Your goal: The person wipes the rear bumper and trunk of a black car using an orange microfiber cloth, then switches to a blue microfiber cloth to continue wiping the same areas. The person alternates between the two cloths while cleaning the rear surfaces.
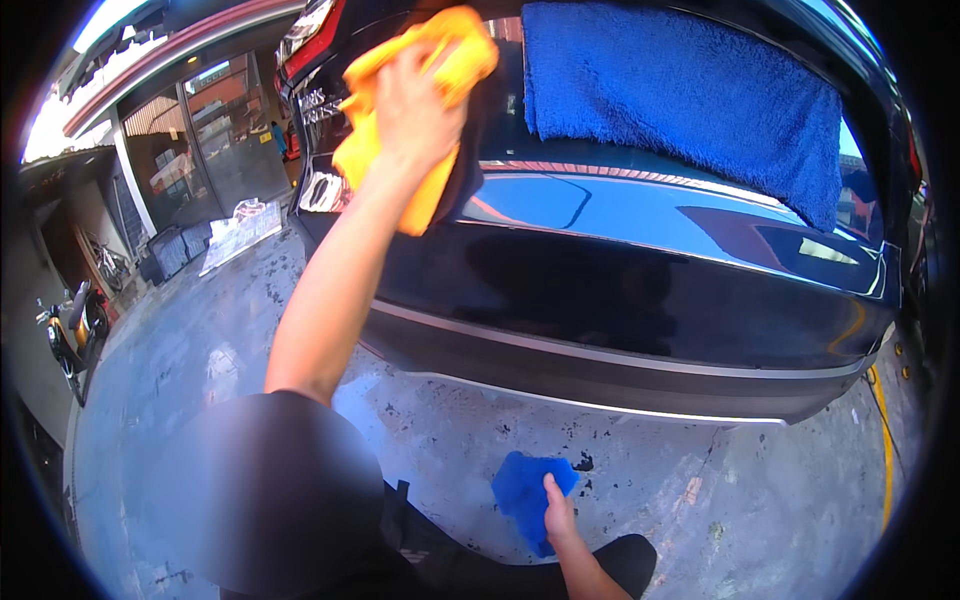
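My left hand [416, 105] presses a bunched yellow microfibre cloth [360, 154] against the left side of a dark car's tailgate, near the left tail light [315, 37]. Part of the cloth hangs below my wrist. Lower down, my right hand [556, 514] grips a blue cloth [523, 495], thumb on top, in front of my dark trousers and away from the car. A large blue plush towel [675, 97] is draped over the right part of the tailgate. Below it, the glossy rear bumper [555, 292] reflects the surroundings.
The worn concrete floor [172, 397] carries dark patches. A yellow hose or cord [887, 450] runs along the floor at the right. A motorcycle [75, 330], dark bins or crates [176, 251] and glass sliding doors [202, 135] are at the left.
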A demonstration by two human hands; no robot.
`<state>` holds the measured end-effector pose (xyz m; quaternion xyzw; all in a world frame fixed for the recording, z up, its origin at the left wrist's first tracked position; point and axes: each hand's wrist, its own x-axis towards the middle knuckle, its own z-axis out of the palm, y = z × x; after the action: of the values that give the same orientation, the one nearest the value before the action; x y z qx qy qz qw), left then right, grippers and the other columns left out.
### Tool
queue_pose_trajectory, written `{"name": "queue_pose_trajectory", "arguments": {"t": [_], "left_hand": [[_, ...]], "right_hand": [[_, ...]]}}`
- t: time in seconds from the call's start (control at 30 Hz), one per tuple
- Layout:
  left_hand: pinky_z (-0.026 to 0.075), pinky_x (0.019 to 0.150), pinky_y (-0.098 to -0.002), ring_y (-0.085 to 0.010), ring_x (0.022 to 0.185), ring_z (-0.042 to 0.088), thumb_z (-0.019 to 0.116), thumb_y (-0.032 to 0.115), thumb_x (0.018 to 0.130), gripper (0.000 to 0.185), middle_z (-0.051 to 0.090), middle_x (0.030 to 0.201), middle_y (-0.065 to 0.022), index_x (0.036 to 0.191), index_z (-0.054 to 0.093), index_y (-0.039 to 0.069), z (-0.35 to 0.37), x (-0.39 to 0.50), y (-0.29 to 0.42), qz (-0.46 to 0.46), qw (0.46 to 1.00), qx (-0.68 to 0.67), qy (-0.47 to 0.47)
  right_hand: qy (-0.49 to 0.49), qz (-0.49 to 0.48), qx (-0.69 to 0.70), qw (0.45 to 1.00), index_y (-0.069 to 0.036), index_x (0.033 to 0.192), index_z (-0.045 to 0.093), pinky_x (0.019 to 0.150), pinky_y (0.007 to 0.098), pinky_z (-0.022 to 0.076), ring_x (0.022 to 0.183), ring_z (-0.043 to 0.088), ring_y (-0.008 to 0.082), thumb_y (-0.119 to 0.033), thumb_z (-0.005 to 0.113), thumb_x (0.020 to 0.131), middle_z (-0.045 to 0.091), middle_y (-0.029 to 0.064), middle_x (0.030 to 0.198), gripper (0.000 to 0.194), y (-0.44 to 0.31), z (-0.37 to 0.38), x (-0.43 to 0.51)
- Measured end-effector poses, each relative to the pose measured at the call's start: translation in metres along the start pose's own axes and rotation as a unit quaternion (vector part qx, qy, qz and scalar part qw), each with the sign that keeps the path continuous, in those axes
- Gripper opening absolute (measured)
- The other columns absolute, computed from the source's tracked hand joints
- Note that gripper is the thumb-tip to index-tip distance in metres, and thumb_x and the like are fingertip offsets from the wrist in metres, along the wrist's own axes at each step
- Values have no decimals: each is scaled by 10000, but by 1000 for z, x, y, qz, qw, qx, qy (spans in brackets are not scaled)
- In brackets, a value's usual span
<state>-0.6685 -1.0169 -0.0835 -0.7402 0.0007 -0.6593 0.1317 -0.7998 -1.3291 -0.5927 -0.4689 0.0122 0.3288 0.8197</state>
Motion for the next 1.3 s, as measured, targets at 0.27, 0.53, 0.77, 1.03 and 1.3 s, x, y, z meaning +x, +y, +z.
{"name": "queue_pose_trajectory", "arguments": {"t": [0.27, 0.53, 0.77, 1.03, 1.3], "left_hand": [[506, 1031, -520, -455, 1208, 608, 703, 207, 923, 509, 576, 1322, -284, 1338, 547, -44, -15, 20, 23, -167, 978, -121, -37], [467, 1117, -508, -394, 1316, 555, 679, 28, 847, 536, 554, 1398, -163, 1370, 668, 147, -53, -37, 11, 110, 962, -101, -230], [499, 1079, -514, -388, 1293, 575, 685, -13, 817, 555, 595, 1344, -166, 1345, 669, 160, -29, -3, 22, 79, 984, -116, -113], [480, 1109, -463, -384, 1304, 556, 673, -10, 814, 641, 555, 1353, -166, 1418, 629, 201, -22, 8, 21, 135, 986, -83, -58], [528, 1047, -481, -371, 1249, 606, 740, 37, 815, 606, 576, 1346, -149, 1384, 659, 228, -49, -29, 13, 145, 966, -57, -206]], "right_hand": [[0, -68, -109, 992, -18, 1321, 643, 997, 366, 520, 1113, 666, 206, -371, 613, 1063, 702, 87, 1242, 438, 16, 3, 14], [-47, -67, -134, 988, -5, 1212, 674, 980, 348, 485, 1084, 619, 160, -386, 613, 1058, 689, 45, 1171, 415, 11, 13, 8], [-43, -32, -106, 993, 1, 1217, 673, 991, 343, 480, 1106, 620, 158, -389, 609, 1059, 694, 46, 1180, 425, 2, 16, 3], [-67, -73, -157, 983, -5, 1227, 681, 985, 355, 491, 1093, 630, 171, -398, 608, 1058, 701, 50, 1178, 434, 9, 14, 10], [-61, -28, -214, 974, -23, 1279, 670, 981, 333, 493, 1101, 630, 159, -415, 613, 1057, 694, 44, 1216, 454, 15, 3, 13]]}}
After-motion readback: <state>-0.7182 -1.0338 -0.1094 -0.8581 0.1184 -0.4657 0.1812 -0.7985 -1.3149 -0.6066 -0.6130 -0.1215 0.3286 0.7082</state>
